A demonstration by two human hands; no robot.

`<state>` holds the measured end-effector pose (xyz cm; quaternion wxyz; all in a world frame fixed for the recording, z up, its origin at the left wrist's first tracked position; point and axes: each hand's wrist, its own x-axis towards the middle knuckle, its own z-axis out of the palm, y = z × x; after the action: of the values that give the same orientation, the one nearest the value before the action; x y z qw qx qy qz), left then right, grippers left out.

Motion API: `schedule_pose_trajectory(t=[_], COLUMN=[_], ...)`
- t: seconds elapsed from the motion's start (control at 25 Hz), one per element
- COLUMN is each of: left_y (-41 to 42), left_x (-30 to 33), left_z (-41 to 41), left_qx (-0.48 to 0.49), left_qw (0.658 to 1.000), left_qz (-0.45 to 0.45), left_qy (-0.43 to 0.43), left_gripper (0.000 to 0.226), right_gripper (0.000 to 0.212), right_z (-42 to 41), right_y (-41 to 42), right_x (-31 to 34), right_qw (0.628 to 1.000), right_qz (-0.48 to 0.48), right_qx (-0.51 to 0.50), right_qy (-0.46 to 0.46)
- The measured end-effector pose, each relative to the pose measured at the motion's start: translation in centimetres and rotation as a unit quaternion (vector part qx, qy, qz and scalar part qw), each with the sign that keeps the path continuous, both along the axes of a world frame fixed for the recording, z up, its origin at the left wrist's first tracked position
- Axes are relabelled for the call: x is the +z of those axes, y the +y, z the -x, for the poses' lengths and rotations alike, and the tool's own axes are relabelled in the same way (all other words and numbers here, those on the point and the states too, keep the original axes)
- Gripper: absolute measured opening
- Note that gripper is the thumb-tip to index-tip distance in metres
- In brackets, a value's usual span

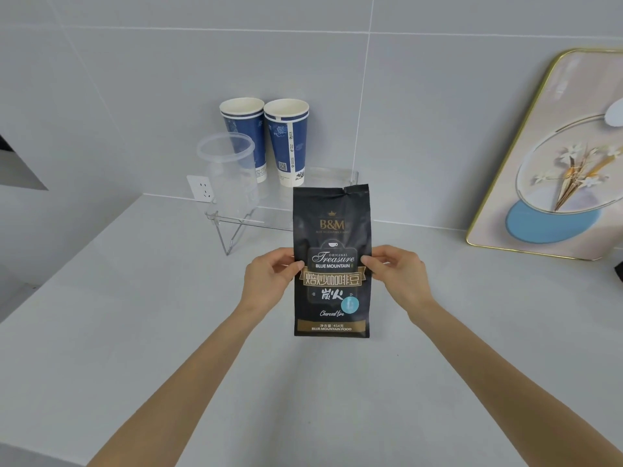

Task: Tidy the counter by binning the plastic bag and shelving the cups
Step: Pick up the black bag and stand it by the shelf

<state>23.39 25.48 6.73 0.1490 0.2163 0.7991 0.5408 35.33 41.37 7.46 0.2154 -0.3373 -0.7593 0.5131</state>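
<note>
A black plastic coffee bag (332,237) with gold lettering is held upright above the counter. My left hand (269,281) pinches its left edge and my right hand (397,278) pinches its right edge, at about mid height. Behind it, a clear acrylic shelf (269,214) on wire legs carries two blue paper cups (244,136) (288,143), standing upright side by side near the wall. A clear plastic cup (229,173) stands on the shelf's left front. The bag hides the shelf's right part.
The pale grey counter (135,315) runs to a tiled wall. A white wall socket (201,187) sits behind the shelf. A gold-framed flower picture (556,156) leans on the wall at the right. A dark object (619,271) shows at the right edge.
</note>
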Motion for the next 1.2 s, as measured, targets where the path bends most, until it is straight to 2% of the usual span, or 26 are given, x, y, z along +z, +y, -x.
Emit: schedule_pose_trajectory(t=[0.28,0.6,0.92,1.2], left_y=[2.0,6.6,10.9,13.3], left_x=[6.1,11.0,8.8,7.4], left_z=[2.4,7.4,11.5,14.0], left_qx=[0.011,0.068,0.148,0.152], left_qw=[0.999,0.990,0.975,0.970], left_qz=[-0.026,-0.089,-0.162,-0.189], left_qy=[0.039,0.080,0.026,-0.005], left_gripper=[0.016,0.022,0.026,0.028], right_gripper=[0.002,0.010,0.017,0.021], right_z=[2.4,7.7,12.7,15.9], right_y=[1.7,4.5,7.1,9.2], right_x=[5.6,10.7,9.3,7.6], right_qw=[0.998,0.989,0.984,0.984], right_qz=[-0.023,-0.035,0.056,0.051], right_qx=[0.006,-0.014,-0.054,-0.079], right_qy=[0.060,0.143,0.161,0.152])
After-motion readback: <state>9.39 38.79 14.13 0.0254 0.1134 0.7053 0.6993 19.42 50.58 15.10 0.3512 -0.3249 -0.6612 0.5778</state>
